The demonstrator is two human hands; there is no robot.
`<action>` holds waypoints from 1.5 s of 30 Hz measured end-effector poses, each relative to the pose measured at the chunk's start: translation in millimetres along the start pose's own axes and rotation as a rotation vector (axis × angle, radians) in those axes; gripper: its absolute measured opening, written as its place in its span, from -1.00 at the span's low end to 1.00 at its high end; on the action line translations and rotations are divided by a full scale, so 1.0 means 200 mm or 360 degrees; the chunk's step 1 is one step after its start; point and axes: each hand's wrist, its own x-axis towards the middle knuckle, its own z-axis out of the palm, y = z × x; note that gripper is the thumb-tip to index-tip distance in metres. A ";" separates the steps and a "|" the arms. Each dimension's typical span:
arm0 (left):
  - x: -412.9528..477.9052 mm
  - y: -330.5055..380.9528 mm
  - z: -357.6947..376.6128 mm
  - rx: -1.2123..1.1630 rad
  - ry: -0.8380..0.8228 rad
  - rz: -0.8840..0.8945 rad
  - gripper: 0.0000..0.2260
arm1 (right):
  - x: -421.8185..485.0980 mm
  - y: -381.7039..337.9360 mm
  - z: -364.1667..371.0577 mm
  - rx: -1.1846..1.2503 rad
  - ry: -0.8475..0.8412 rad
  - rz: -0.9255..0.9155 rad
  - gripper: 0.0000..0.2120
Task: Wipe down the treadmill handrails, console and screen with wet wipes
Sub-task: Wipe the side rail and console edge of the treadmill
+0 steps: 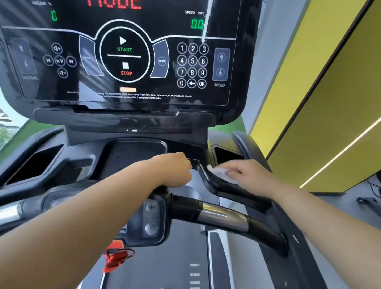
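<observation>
Your right hand [249, 174] holds a bunched white wet wipe [219, 172] under its fingertips, pressed onto the black angled handrail [235, 190] on the right. Your left hand [174, 169] reaches across just beside it, apart from the right, fingers curled over the black centre piece below the console [126, 103]; whether it truly grips, you cannot tell. Nearer you runs the front bar [221, 215] with its silver sleeve, and a red safety clip [116, 258] hangs at the centre. A yellow wall [325, 94] stands to the right.
</observation>
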 end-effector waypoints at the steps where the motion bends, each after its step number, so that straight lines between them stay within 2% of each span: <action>1: 0.00 0.04 -0.01 0.0023 0.0002 0.0006 -0.68 | 0.03 -0.02 -0.01 0.0087 0.0117 0.0031 -0.70; 4: 0.03 0.12 -0.01 0.0053 0.0024 -0.0012 -0.66 | 0.13 -0.12 0.04 -0.0010 0.0371 -0.0103 -0.68; 7: 0.04 0.12 0.01 0.0066 -0.0044 -0.0076 -0.68 | 0.15 -0.09 0.17 -0.0140 0.0206 -0.0260 -0.65; 9: 0.04 0.13 0.02 0.0053 -0.0101 -0.0089 -0.67 | 0.10 -0.05 0.20 -0.0350 0.0079 -0.0353 -0.75; 12: 0.04 0.16 0.04 0.0057 -0.0142 -0.0067 -0.65 | -0.03 0.02 0.18 -0.0375 0.0102 -0.0429 -0.64; 13: 0.04 0.18 0.03 0.0064 -0.0133 -0.0052 -0.65 | -0.07 0.03 0.17 -0.0325 0.0035 -0.0388 -0.71; 15: 0.04 0.22 0.02 0.0070 -0.0078 -0.0017 -0.65 | -0.14 0.12 0.10 -0.0191 0.0008 -0.0248 -0.68; 17: 0.05 0.25 0.02 0.0075 -0.0049 0.0053 -0.63 | -0.21 0.19 -0.03 -0.0287 -0.0116 -0.0048 -0.68; 20: 0.06 0.30 0.05 0.0082 -0.0065 0.0097 -0.61 | -0.22 0.26 -0.13 -0.0220 -0.0031 0.0228 -0.69; 23: 0.07 0.35 0.06 0.0027 -0.0123 0.0017 -0.66 | -0.16 0.16 -0.03 -0.0137 0.0329 0.0075 -0.69; 26: 0.10 0.35 0.08 -0.0007 0.0031 -0.0082 -0.67 | -0.13 0.09 0.16 -0.0245 0.0168 -0.0180 -0.68; 28: 0.10 0.36 0.09 0.0031 0.0124 -0.0115 -0.65 | -0.16 0.13 0.20 -0.0304 0.0156 -0.0316 -0.71; 33: 0.11 0.40 0.11 0.0080 0.0120 -0.0104 -0.68 | -0.33 0.32 0.12 -0.0131 0.0238 -0.0090 -0.60; 35: 0.12 0.42 0.13 0.0141 0.0102 -0.0052 -0.64 | -0.40 0.38 0.07 -0.0194 0.0266 0.0048 -0.59; 38: 0.13 0.45 0.15 0.0108 0.0101 0.0012 -0.59 | -0.39 0.39 -0.03 -0.0294 0.0121 0.0313 -0.62; 41: 0.14 0.49 0.15 -0.0007 0.0092 0.0059 -0.59 | -0.31 0.29 -0.01 -0.0116 0.0339 0.0265 -0.65; 45: 0.17 0.53 0.16 -0.0090 0.0039 0.0076 -0.58 | -0.36 0.25 0.14 0.0002 0.0257 0.0163 -0.55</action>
